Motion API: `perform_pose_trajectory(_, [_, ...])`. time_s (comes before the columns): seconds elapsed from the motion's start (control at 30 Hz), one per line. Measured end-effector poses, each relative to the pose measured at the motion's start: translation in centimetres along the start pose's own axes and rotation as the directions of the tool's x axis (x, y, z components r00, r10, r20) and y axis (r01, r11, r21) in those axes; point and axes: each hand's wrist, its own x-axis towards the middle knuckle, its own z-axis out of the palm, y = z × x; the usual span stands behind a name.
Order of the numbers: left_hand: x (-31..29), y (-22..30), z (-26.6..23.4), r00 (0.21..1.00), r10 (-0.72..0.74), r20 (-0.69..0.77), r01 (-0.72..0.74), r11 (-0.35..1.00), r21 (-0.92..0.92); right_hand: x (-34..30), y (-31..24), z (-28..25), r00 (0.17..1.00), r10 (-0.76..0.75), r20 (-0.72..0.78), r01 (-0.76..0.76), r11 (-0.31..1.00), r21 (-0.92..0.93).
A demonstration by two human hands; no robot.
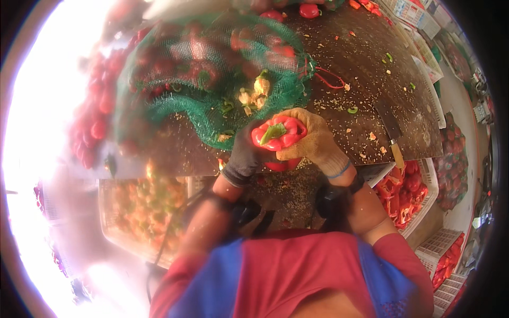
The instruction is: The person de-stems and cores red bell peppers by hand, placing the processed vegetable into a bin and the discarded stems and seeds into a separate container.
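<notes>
Near the table's front edge, my two gloved hands hold a red bell pepper (292, 126) between them, its green stem end turned up. My left hand (245, 155), in a dark grey glove, is closed around its left side. My right hand (317, 139), in a tan glove, wraps its far and right sides. Beneath the hands shows more red pepper, mostly hidden. Just beyond lie pale pepper cores (260, 89) beside a green mesh bag (199, 119) full of red peppers. A knife (396, 150) with a wooden handle lies on the table to the right.
Seeds and stem scraps are strewn over the brown table (366, 100). Below its edge, a crate (105, 212) of cores stands at left, blurred by glare, and a white crate (432, 183) of cut red peppers at right. More crates and bagged peppers (450, 164) line the right side.
</notes>
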Motion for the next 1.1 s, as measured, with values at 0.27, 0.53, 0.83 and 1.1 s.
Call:
perform_pose_trajectory(0.27, [0.5, 0.4, -0.6, 0.999, 0.032, 0.023, -0.029, 0.989, -0.144, 0.1, 0.4, 0.0, 0.994, 0.072, -0.077, -0.06, 0.988, 0.143])
perform_pose_trajectory(0.53, [1.0, -1.0, 0.0, 0.845, 0.473, -0.249, -0.188, 0.7, 0.689, -0.2, -2.6, 1.1, 0.804, -0.587, 0.097, 0.488, 0.557, -0.672])
perform_pose_trajectory(0.83, [0.8, -0.1, 0.3, 0.833, 0.553, -0.015, -0.287, 0.455, 0.843, -0.7, -0.8, 0.8, 0.965, -0.26, -0.001, 0.199, 0.742, -0.64])
perform_pose_trajectory(1.1, [1.3, -0.6, -0.5, 0.769, 0.635, 0.074, -0.382, 0.364, 0.85, 0.4, -0.5, 0.7, 0.989, 0.15, -0.02, -0.144, 0.974, 0.173])
